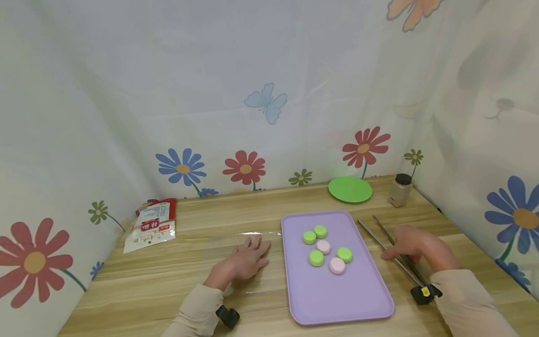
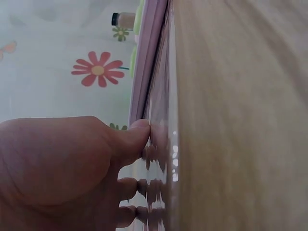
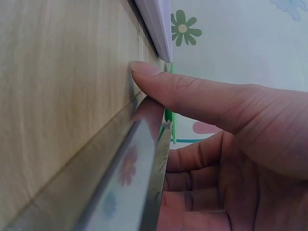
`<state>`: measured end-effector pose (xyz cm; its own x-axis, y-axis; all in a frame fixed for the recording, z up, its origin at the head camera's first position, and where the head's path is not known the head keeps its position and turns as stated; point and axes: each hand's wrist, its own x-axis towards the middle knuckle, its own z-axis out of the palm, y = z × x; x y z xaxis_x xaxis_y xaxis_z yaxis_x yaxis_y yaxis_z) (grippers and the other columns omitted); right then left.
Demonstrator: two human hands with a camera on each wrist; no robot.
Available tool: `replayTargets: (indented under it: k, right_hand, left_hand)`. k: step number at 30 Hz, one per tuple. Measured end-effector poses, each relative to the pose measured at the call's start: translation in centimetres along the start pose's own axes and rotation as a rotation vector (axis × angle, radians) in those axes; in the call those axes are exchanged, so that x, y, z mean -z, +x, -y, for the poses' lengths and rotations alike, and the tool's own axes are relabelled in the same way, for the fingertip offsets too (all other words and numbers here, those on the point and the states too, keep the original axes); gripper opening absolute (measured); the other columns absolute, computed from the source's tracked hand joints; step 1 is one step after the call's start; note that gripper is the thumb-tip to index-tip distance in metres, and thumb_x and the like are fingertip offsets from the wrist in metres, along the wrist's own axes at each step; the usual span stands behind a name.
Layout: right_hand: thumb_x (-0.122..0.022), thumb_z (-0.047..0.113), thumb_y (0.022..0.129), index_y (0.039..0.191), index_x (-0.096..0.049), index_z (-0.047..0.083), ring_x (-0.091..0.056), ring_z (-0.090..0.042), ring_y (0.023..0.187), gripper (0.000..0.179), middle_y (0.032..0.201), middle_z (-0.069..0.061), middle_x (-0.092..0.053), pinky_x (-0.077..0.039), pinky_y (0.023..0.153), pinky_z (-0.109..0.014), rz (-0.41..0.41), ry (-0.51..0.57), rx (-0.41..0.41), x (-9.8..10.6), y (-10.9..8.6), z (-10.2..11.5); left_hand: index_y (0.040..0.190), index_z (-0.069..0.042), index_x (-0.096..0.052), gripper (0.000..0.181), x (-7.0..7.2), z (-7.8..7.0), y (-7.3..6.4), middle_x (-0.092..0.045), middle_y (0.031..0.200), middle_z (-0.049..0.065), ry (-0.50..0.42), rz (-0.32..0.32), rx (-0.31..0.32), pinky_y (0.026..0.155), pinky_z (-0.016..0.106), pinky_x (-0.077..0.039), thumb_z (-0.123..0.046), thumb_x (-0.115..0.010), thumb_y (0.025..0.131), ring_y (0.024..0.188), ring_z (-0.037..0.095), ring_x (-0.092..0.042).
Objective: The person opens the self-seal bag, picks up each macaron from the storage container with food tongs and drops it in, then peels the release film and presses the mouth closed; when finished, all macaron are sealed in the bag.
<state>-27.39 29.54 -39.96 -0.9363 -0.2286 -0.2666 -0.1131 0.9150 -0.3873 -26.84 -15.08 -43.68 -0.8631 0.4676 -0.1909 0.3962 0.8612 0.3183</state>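
My left hand [image 1: 248, 262] rests with fingers spread on a clear plastic sheet [image 2: 161, 110] that lies on the table left of the tray. In the left wrist view, its fingertips touch the glossy surface. My right hand [image 1: 417, 245] grips a pair of metal tongs [image 1: 406, 269], thumb on one arm and fingers curled along the other. The tongs' tips point away from me, right of the purple tray [image 1: 337, 304], and stand apart. On the tray sit several green macarons [image 1: 316, 258] and two pink macarons [image 1: 337, 266].
A green plate [image 1: 350, 189] lies at the back right, beside a jar with a black lid [image 1: 400, 190]. At the far left is a red and white packet [image 1: 150, 223]. A flowered curtain [image 1: 202, 112] encloses the table [image 1: 105, 299] at the back and sides.
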Motion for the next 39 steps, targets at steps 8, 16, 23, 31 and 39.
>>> replayTargets:
  k: [8, 16, 23, 31, 39]
  right_hand:
    - [-0.083, 0.033, 0.080, 0.068, -0.053, 0.005, -0.052, -0.013, 0.041, 0.043, 0.053, 0.000, -0.045, -0.049, 0.042, -0.027, 0.007, 0.007, -0.002, -0.01, 0.02, -0.04]
    - [-0.083, 0.034, 0.080, 0.072, -0.054, 0.004, -0.054, -0.015, 0.045, 0.043, 0.057, -0.001, -0.047, -0.052, 0.045, -0.029, 0.015, 0.007, -0.014, 0.05, -0.03, 0.02]
    - [-0.083, 0.034, 0.080, 0.072, -0.054, 0.003, -0.054, -0.015, 0.046, 0.043, 0.058, -0.002, -0.047, -0.052, 0.045, -0.030, 0.014, 0.007, -0.011, 0.16, -0.12, 0.09]
    - [-0.083, 0.036, 0.081, 0.077, -0.055, 0.002, -0.051, -0.014, 0.045, 0.044, 0.058, -0.001, -0.047, -0.049, 0.045, -0.027, 0.023, 0.006, -0.019, 0.19, -0.05, 0.04]
    - [-0.083, 0.037, 0.080, 0.073, -0.054, 0.004, -0.049, -0.012, 0.044, 0.044, 0.056, 0.001, -0.043, -0.048, 0.043, -0.026, 0.022, 0.006, -0.019, -0.10, 0.19, -0.29]
  left_hand:
    - [0.154, -0.010, -0.039, 0.048, -0.48, -0.28, 0.19, -0.024, 0.160, 0.025, 0.020, -0.058, 0.014, 0.108, 0.076, -0.020, -0.025, -0.042, 0.108, 0.146, 0.050, -0.019]
    - [0.152, -0.015, -0.045, 0.044, -0.79, -0.13, 0.61, -0.030, 0.159, 0.022, 0.052, -0.104, 0.035, 0.105, 0.077, -0.026, -0.024, -0.039, 0.109, 0.144, 0.049, -0.024]
    - [0.142, -0.016, -0.059, 0.038, -0.87, -0.03, 0.51, -0.036, 0.154, 0.026, -0.059, -0.181, -0.002, 0.099, 0.081, -0.027, -0.025, -0.048, 0.106, 0.138, 0.058, -0.028]
    - [0.141, -0.019, -0.061, 0.041, -0.51, -0.72, 0.53, -0.035, 0.155, 0.026, -0.060, -0.168, 0.043, 0.099, 0.082, -0.025, -0.034, -0.057, 0.102, 0.139, 0.058, -0.026]
    - [0.138, -0.020, -0.063, 0.040, -0.69, -0.74, 0.91, -0.035, 0.156, 0.024, -0.073, -0.179, 0.071, 0.098, 0.084, -0.022, -0.036, -0.059, 0.101, 0.142, 0.055, -0.024]
